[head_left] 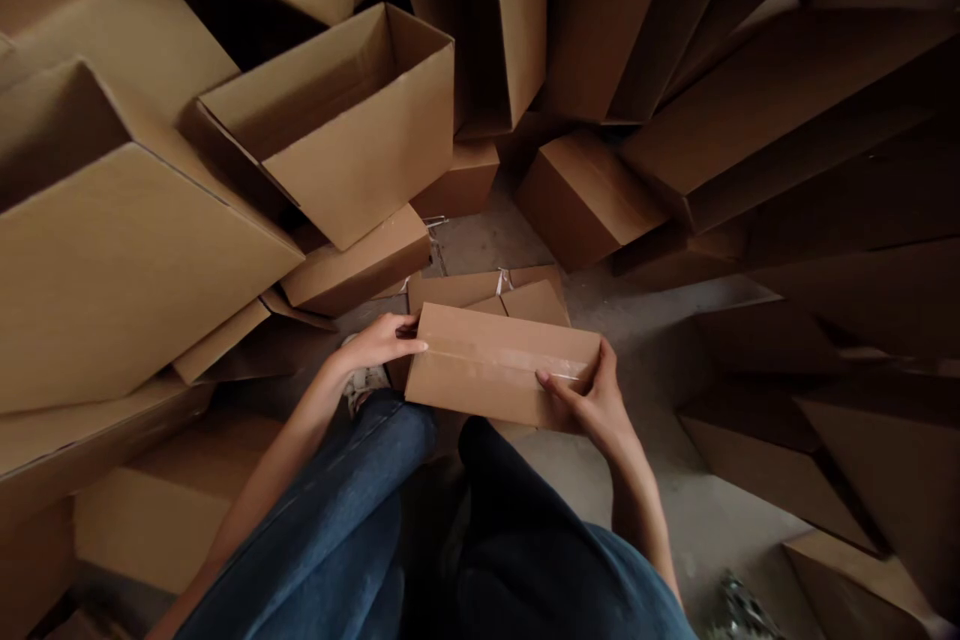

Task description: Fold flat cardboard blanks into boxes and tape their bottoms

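Between my two hands is a small brown cardboard box [487, 375], with a strip of clear shiny tape along the seam of its upper face. My left hand [381, 340] grips its left end, thumb on top and fingers behind the edge. At the right end, my right hand [596, 395] clasps the box with the thumb lying on the top face and the fingers round the far corner. Flattened or stacked cardboard [536, 302] with a white tie lies just beyond the box, partly hidden by it. My knees in blue jeans are below.
Open empty cartons [367, 120] pile up on the left, a large one [142, 270] nearest. Closed boxes [589, 200] and more cartons crowd the far side and the dark right. Grey concrete floor [487, 235] shows between them. A metallic object [739, 605] sits at lower right.
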`<state>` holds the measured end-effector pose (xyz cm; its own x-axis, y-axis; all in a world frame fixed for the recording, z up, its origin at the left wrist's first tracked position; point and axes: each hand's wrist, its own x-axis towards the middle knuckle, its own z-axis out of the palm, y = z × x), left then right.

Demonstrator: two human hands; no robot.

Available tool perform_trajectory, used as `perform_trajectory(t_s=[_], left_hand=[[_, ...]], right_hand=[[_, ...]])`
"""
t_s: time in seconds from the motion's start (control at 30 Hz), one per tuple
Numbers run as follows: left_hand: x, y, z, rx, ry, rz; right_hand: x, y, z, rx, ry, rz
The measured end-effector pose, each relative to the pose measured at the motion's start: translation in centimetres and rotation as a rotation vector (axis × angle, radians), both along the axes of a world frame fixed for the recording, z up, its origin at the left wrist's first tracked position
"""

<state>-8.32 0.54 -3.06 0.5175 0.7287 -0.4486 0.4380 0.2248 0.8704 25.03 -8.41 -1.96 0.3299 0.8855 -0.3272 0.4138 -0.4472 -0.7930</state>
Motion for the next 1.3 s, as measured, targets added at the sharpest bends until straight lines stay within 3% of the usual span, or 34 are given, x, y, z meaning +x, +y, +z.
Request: perform_trajectory(t_s=[0.57,1.03,1.17,1.3], left_hand=[[-1.2,0.9,-0.5,-0.049,-0.188,-0.074],[-0.8,-0.7,-0.4,-0.015,0.029,0.001],[-0.2,-2.8,-0.9,0.135,0.223,-0.042],[0.2,-4.4,-0.8,0.483,0.508,-0.018]], right_hand=[[0.1,0.0,0.0,0.004,-0.026,0.017],[0.0,0.2,0.2,-0.022,-0.013,0.002],[0.1,0.2,0.1,-0.026,-0.012,-0.003],[0.1,0.1,0.3,-0.056,-0.012,-0.001]])
